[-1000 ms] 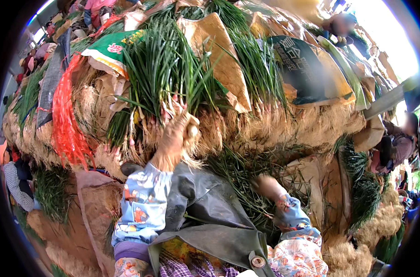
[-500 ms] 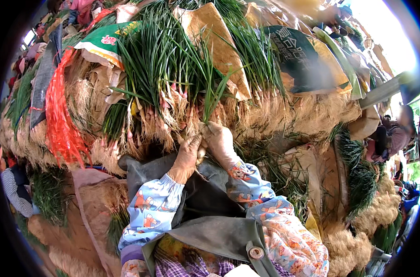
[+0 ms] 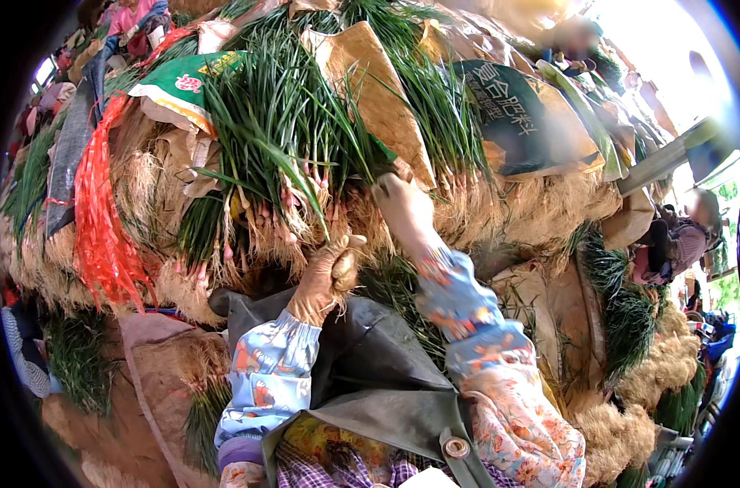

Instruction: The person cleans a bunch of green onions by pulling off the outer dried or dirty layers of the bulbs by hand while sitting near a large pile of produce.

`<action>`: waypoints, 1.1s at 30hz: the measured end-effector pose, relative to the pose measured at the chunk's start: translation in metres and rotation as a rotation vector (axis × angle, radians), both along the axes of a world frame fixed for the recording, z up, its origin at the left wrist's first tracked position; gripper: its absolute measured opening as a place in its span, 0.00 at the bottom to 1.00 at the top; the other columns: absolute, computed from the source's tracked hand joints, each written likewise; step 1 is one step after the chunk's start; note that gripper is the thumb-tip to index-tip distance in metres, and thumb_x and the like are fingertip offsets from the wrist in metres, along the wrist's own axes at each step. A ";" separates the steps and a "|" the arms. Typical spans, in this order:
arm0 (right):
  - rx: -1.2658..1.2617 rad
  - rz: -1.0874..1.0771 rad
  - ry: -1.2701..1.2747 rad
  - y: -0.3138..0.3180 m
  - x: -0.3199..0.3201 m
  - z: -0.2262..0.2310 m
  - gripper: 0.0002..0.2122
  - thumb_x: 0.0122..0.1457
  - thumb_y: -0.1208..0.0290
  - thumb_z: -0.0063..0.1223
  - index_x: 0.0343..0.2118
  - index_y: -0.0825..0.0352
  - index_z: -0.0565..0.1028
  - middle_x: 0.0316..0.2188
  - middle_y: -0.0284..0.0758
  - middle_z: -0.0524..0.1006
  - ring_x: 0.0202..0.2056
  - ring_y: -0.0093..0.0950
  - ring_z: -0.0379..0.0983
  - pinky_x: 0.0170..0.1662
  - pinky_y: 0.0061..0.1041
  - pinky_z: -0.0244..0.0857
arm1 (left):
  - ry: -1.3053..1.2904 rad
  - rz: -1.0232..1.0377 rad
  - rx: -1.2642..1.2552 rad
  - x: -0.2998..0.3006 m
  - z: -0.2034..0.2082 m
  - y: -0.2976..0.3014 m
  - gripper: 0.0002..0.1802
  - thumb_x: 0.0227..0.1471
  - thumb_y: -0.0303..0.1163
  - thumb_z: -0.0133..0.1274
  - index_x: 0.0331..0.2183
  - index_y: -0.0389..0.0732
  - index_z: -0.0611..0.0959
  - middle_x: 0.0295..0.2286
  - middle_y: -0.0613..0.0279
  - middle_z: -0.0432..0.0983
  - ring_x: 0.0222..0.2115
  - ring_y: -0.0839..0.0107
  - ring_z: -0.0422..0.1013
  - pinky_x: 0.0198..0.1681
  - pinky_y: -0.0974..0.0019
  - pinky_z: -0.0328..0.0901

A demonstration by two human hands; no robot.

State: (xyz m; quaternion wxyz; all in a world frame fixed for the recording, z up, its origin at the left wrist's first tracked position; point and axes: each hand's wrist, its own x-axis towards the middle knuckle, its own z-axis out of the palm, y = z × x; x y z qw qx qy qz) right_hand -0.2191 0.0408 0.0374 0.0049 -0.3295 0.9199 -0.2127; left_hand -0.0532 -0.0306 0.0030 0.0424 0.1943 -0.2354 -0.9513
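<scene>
My left hand is closed in a fist around the lower end of a green garlic plant; its leaves lean up and to the left from the fist. My right hand reaches forward to the front of a heap of green garlic. Its fingers are bent in at the stems, and whatever they pinch is hidden. The heap has long green leaves, pinkish bulb ends and shaggy pale roots hanging toward me.
A brown sheet, a green-and-white sack and a dark green sack cover parts of the heap. Red plastic strips hang at left. My dark apron spreads below my hands. Other people sit farther off.
My hands were together over the plant; my right hand has moved away, forward and right, to the heap. My left hand keeps the plant, whose leaves now lean left.
</scene>
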 end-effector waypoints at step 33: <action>-0.836 0.372 -1.819 0.019 0.039 -0.007 0.09 0.58 0.64 0.44 0.28 0.64 0.69 0.11 0.20 0.58 0.10 0.09 0.49 0.14 0.10 0.42 | 0.616 -0.427 0.520 -0.004 -0.037 0.004 0.04 0.49 0.31 0.44 0.28 0.43 0.69 0.22 0.66 0.65 0.24 0.70 0.64 0.30 0.68 0.58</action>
